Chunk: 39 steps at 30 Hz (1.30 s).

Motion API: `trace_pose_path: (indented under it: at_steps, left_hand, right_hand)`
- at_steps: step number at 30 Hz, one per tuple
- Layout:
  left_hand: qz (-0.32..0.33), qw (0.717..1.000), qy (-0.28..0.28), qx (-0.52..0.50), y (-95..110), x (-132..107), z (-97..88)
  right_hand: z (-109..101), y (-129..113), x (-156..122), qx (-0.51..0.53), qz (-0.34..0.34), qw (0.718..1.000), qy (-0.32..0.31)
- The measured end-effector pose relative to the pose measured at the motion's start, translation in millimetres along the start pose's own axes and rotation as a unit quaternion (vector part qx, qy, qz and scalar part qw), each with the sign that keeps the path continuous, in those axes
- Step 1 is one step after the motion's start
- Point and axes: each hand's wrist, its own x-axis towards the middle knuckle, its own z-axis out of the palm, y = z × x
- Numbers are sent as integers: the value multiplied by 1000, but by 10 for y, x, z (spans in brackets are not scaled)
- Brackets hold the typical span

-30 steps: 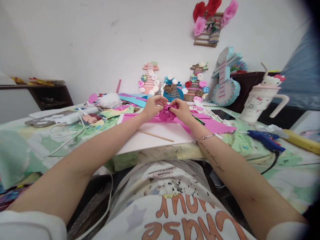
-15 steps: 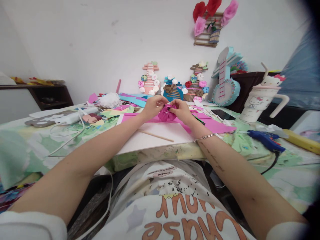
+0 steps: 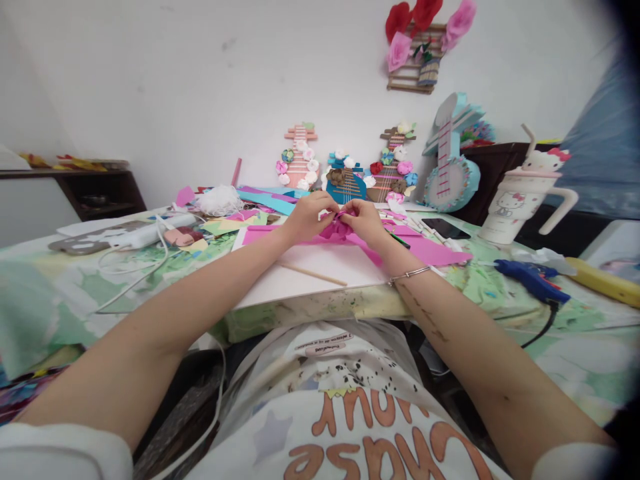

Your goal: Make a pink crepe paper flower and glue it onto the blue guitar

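Between my two hands is a crumpled magenta paper flower (image 3: 336,231), partly covered by fingers. My left hand (image 3: 311,217) pinches its left edge, and my right hand (image 3: 364,222) grips it from the right with thumb and forefinger. Under the hands lie pink paper sheets (image 3: 430,250) on a white board (image 3: 305,283). A thin wooden stick (image 3: 315,274) rests on the board, in front of the flower. Beside my right hand a green pen (image 3: 400,241) shows in part.
To the right are a lidded tumbler (image 3: 517,203), a blue glue gun (image 3: 533,280) and a black phone (image 3: 445,229). At left sit a white power strip (image 3: 155,231) and shredded white paper (image 3: 219,200). Flower-covered craft instruments (image 3: 345,180) lean on the wall.
The flower has been tilted and squeezed between my fingers, so less of its front shows. Both hands have drawn slightly closer together; the surrounding things stay put.
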Motion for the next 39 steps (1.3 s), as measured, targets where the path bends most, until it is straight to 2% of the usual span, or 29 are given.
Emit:
trace_pose_path:
  at_steps: [3, 7, 9, 21, 28, 31, 35, 39]
  left_hand:
    - [-23, 999, 22, -40, 12, -6, 24]
    - [-153, 978, 6, -142, -25, -21, 64]
    - [-183, 969, -4, -167, -56, -28, 79]
    - [-196, 958, -10, -209, -112, -34, 122]
    - [-215, 952, -18, -216, -138, -49, 170]
    - [-222, 951, -9, -217, -155, -43, 159]
    - [-229, 948, -1, -221, -155, -32, 117]
    - [-237, 943, -1, -233, -120, -27, 100]
  right_hand:
    - [3, -11, -3, 1, -6, 1000, -3]
    - [6, -51, -20, -4, -14, 1000, -5]
    - [2, -69, -28, -12, -17, 1000, -3]
    - [-43, -218, -87, -92, -47, 994, 39]
    - [-28, -271, -118, -98, -97, 990, 19]
    - [-33, -236, -104, -41, -89, 995, 3]
    - [-37, -180, -68, 123, 8, 992, -7]
    - [-43, -179, -61, 166, 41, 985, -27]
